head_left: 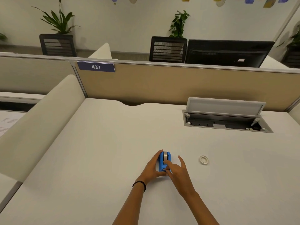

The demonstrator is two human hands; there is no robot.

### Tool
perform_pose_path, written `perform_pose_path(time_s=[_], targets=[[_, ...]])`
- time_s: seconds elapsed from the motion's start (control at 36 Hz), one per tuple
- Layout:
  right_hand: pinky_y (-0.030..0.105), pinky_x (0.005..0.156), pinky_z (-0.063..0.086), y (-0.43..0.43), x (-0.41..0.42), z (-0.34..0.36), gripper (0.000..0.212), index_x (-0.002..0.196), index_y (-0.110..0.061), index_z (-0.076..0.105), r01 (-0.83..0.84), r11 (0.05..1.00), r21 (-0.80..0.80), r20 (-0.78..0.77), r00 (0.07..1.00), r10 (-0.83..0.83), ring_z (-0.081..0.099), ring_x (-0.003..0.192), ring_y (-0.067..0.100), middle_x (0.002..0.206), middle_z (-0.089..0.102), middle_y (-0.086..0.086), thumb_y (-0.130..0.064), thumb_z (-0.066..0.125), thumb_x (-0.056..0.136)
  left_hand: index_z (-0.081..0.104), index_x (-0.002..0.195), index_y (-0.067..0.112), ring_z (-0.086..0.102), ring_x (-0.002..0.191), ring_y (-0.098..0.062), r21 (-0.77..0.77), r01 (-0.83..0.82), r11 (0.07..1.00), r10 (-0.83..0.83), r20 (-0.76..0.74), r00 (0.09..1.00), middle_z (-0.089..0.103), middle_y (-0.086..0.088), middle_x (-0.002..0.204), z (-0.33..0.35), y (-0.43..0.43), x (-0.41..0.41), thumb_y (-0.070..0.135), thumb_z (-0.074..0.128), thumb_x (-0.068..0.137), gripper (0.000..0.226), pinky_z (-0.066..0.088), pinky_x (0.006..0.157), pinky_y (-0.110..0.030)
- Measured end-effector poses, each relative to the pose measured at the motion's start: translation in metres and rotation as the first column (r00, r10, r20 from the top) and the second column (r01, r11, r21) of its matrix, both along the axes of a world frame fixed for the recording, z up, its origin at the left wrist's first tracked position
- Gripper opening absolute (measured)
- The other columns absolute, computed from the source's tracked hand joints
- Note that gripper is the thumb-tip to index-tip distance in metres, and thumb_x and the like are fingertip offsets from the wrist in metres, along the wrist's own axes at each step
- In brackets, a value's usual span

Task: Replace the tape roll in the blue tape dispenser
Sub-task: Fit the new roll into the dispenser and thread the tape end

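- Left wrist: a dark band (139,184) circles it, just above the near desk edge.
- Left hand (150,169): grips the blue tape dispenser (161,165) from its left side, fingers curled round the far end, thumb along the near end.
- Right hand (178,172): fingers spread apart and fairly straight; the forefinger tip rests on top of the dispenser, the little finger is raised clear. Whether the thumb touches cannot be told.
- Blue tape dispenser: stands on the white desk (97,159), near its front middle, between the two hands. A grey tape roll (165,155) sits in its top.
- Loose tape ring (203,160): small, white, lying flat on the desk to the right of the hands, apart from them.
- Cable tray (227,124): set into the desk at far right, lid propped open.
- Partition (162,82): tan, bearing a sign (96,67) reading 437.
- Beyond: two mesh chairs (168,49), a dark monitor (227,53) and potted plants (178,24).
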State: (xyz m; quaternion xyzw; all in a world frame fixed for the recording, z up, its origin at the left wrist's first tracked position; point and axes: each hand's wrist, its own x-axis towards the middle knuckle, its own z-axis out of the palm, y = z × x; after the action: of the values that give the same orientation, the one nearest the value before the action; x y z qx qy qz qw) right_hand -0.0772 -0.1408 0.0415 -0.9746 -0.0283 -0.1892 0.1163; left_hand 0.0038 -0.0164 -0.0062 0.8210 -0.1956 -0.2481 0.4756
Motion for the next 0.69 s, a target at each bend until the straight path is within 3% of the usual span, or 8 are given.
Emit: perform_pose_path(time_s=[0.14, 0.25, 0.33, 0.39, 0.47, 0.5, 0.58, 0.69], targets=[[0.038, 0.082, 0.05, 0.001, -0.002, 0.0, 0.068, 0.095, -0.012, 0.068, 0.018, 1.0, -0.005, 0.094, 0.995, -0.018, 0.07, 0.064, 0.017, 0.063, 0.073, -0.007, -0.047, 0.01, 0.096, 0.016, 0.145, 0.025, 0.029, 0.138, -0.014, 0.003, -0.003, 1.0, 0.003, -0.003, 1.0, 0.024, 0.005, 0.153, 0.001, 0.0, 0.0, 0.034, 0.077, 0.071, 0.096, 0.027, 0.111, -0.028], [0.038, 0.086, 0.04, 0.0, -0.004, -0.002, 0.067, 0.097, -0.009, 0.068, 0.026, 0.997, 0.076, 0.111, 0.993, -0.034, 0.07, 0.064, 0.023, 0.065, 0.074, -0.001, -0.047, 0.014, 0.095, 0.016, 0.145, 0.025, 0.029, 0.138, -0.014, 0.01, -0.005, 1.0, 0.005, 0.002, 1.0, 0.025, 0.004, 0.153, 0.003, 0.0, 0.0, 0.034, 0.078, 0.071, 0.096, 0.027, 0.111, -0.028], [0.036, 0.088, 0.039, -0.001, -0.004, -0.001, 0.066, 0.093, -0.013, 0.069, 0.028, 0.999, 0.018, 0.077, 0.997, -0.029, 0.071, 0.065, 0.017, 0.064, 0.073, -0.006, -0.047, 0.012, 0.096, 0.016, 0.145, 0.026, 0.029, 0.138, -0.014, 0.007, -0.003, 1.0, 0.003, 0.007, 1.0, 0.025, 0.004, 0.153, 0.002, 0.0, 0.0, 0.035, 0.077, 0.071, 0.096, 0.027, 0.111, -0.029], [0.032, 0.098, 0.035, -0.003, -0.004, -0.004, 0.066, 0.09, -0.018, 0.07, -0.001, 1.0, -0.022, 0.014, 1.0, 0.001, 0.07, 0.067, 0.01, 0.065, 0.073, -0.009, -0.045, 0.01, 0.097, 0.016, 0.145, 0.026, 0.029, 0.138, -0.014, 0.009, -0.007, 1.0, 0.006, 0.012, 1.0, 0.024, 0.005, 0.153, 0.003, 0.001, -0.002, 0.036, 0.077, 0.071, 0.096, 0.027, 0.111, -0.029], [0.028, 0.114, 0.012, -0.007, -0.007, -0.012, 0.058, 0.092, -0.019, 0.068, -0.082, 0.997, 0.002, -0.034, 0.996, 0.082, 0.069, 0.071, 0.004, 0.076, 0.075, -0.007, -0.042, 0.015, 0.097, 0.015, 0.145, 0.027, 0.028, 0.139, -0.013, 0.011, -0.024, 1.0, 0.024, 0.005, 1.0, 0.024, 0.005, 0.153, 0.005, 0.0, -0.006, 0.036, 0.077, 0.072, 0.096, 0.027, 0.111, -0.029], [0.032, 0.113, 0.019, -0.007, -0.009, -0.015, 0.052, 0.093, -0.019, 0.067, -0.101, 0.995, 0.02, -0.038, 0.994, 0.101, 0.069, 0.072, 0.004, 0.08, 0.075, -0.007, -0.04, 0.019, 0.097, 0.015, 0.145, 0.028, 0.029, 0.138, -0.013, 0.005, -0.03, 1.0, 0.029, 0.007, 1.0, 0.024, 0.005, 0.153, 0.005, 0.0, -0.007, 0.036, 0.076, 0.072, 0.096, 0.027, 0.112, -0.03], [0.046, 0.106, 0.036, -0.006, -0.012, -0.021, 0.03, 0.1, -0.018, 0.065, -0.088, 0.98, 0.177, -0.061, 0.993, 0.1, 0.068, 0.084, 0.006, 0.092, 0.074, -0.003, -0.032, 0.039, 0.092, 0.013, 0.145, 0.027, 0.029, 0.138, -0.014, 0.001, -0.043, 0.999, 0.043, -0.017, 0.999, 0.024, 0.005, 0.153, 0.006, 0.001, -0.011, 0.035, 0.075, 0.073, 0.095, 0.027, 0.112, -0.03], [0.019, 0.101, 0.04, -0.008, -0.015, -0.012, 0.023, 0.104, -0.032, 0.056, 0.062, 0.746, 0.663, -0.154, 0.987, 0.054, 0.061, 0.099, 0.002, 0.104, 0.067, -0.012, -0.014, 0.056, 0.088, 0.011, 0.147, 0.023, 0.029, 0.138, -0.015, 0.025, 0.008, 1.0, -0.007, -0.059, 0.998, 0.025, 0.002, 0.153, 0.016, 0.006, -0.009, 0.03, 0.076, 0.075, 0.097, 0.027, 0.113, -0.031]])
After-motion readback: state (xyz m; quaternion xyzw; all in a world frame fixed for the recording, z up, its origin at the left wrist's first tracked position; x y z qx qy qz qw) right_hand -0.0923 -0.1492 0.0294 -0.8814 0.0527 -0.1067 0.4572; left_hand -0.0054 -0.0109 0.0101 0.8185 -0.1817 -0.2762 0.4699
